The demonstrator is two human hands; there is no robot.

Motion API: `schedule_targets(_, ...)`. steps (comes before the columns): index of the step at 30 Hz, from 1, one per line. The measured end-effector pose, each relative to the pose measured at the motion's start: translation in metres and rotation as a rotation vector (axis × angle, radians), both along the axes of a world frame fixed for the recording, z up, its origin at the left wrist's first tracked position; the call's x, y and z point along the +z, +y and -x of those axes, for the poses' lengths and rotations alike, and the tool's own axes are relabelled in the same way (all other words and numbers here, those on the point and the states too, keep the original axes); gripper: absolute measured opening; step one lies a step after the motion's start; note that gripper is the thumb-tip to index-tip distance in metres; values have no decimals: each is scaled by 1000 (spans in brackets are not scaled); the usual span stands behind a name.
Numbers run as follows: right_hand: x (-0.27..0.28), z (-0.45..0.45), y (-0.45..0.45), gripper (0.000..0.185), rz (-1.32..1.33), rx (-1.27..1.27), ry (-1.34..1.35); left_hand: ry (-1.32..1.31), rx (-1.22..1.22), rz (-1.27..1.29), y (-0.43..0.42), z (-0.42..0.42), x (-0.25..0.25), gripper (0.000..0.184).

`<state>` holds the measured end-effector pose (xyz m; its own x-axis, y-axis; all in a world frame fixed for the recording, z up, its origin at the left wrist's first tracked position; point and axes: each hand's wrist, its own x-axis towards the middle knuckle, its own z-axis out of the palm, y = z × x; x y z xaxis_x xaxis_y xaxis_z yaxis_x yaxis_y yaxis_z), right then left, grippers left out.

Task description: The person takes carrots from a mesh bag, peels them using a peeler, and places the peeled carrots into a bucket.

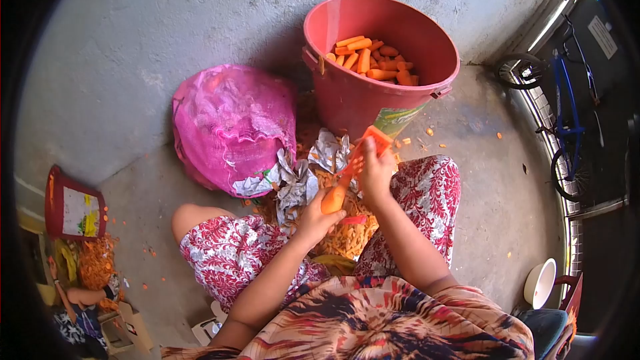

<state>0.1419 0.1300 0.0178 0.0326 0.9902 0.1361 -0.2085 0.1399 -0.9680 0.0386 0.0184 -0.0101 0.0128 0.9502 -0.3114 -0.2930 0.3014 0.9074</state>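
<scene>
My left hand (pixel 319 218) is closed around the thick end of a carrot (pixel 333 199), which points up and to the right. In my right hand (pixel 377 172) is an orange-red peeler (pixel 377 139), held just past the carrot's far end. Below both hands lies a heap of orange peelings (pixel 340 243) between my legs, with crumpled paper (pixel 293 190) beside it. A red item (pixel 353 220) shows just right of my left hand. Peeled carrots (pixel 373 60) lie inside the big red bucket (pixel 373 103) ahead.
A pink mesh sack (pixel 233 130) leans by the wall, left of the bucket. At far left are a smaller red bucket (pixel 75 207), more peelings (pixel 97 263) and another person (pixel 83 300). A bicycle (pixel 567 120) and a white basin (pixel 540 283) are at right.
</scene>
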Motion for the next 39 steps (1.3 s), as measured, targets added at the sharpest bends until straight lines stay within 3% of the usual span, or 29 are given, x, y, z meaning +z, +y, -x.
schedule_targets(2, 12, -7, 13, 24, -91, -285, -82, 252, 10, -104, 0, 0, -16, 46)
schedule_targets(6, 19, -44, 44, 24, -11, -395, 203, 591, 40, -361, -11, 4, -25, 46)
schedule_targets(7, 20, -47, 45, 25, -11, -403, 208, 511, 39, -271, -10, 4, -23, 45)
schedule_targets(9, 6, -44, 39, 25, -47, -321, 134, 352, 37, -92, -7, 4, -17, 45)
schedule_targets(10, -1, -39, 34, 25, 13, -250, 196, 345, 39, -101, -4, 3, -20, 46)
schedule_targets(11, -8, -36, 30, 24, 22, -262, 37, 339, 43, -108, -2, 4, -26, 46)
schedule_targets(12, -6, -29, 23, 26, 39, -223, 52, 334, 47, -115, -1, 4, -29, 47)
schedule_targets(15, 15, -18, 5, 27, 93, -97, 91, 555, 66, -297, -4, 5, -23, 44)
schedule_targets(18, 15, -17, 4, 26, 127, -58, 137, 800, 63, -268, -5, 7, -13, 44)
schedule_targets(21, 11, -18, 5, 25, 159, -35, 190, 810, 187, -209, -4, 5, -2, 41)
schedule_targets(27, -1, -20, 8, 27, 154, -52, 141, 1111, 207, -166, -1, 11, 16, 36)
schedule_targets(30, 5, -20, 6, 28, 197, 11, 203, 1174, 322, -342, 2, 16, 7, 33)
schedule_targets(33, 13, -19, 1, 28, 316, 101, 338, 1153, 317, -286, 1, 13, 11, 35)
schedule_targets(39, 7, -5, -7, 28, 447, 196, 466, 1254, 284, -560, 4, 11, 2, 35)
